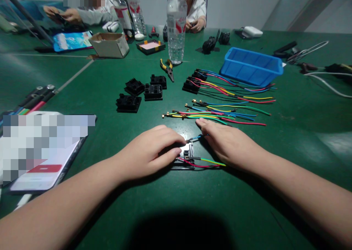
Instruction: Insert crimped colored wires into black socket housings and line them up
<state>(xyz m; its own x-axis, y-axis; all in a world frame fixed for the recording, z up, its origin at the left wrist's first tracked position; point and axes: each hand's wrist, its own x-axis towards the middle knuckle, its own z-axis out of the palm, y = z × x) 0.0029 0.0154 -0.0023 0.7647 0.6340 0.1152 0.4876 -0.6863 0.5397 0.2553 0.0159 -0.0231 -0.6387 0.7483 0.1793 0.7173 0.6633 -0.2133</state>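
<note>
My left hand (154,149) is closed around the left side of a black socket module (189,165) on the table, thumb and fingertips on its pale metal face. A blue wire (195,137) runs from the module's far side to my right hand (224,140). Its fingers are close together over that wire; the thumb and the exact grip are hidden. Red and yellow-green wires (206,161) leave the module's near side and pass toward the right palm. Just beyond the hands lie loose coloured wires (214,114) with brass terminals.
Several black modules (154,91) sit ahead on the left, and wired modules (191,84) farther right. Yellow-handled pliers (168,70), a water bottle (176,30), a blue bin (251,66) and a cardboard box (110,46) stand beyond. A phone (46,169) lies left. Two people sit across.
</note>
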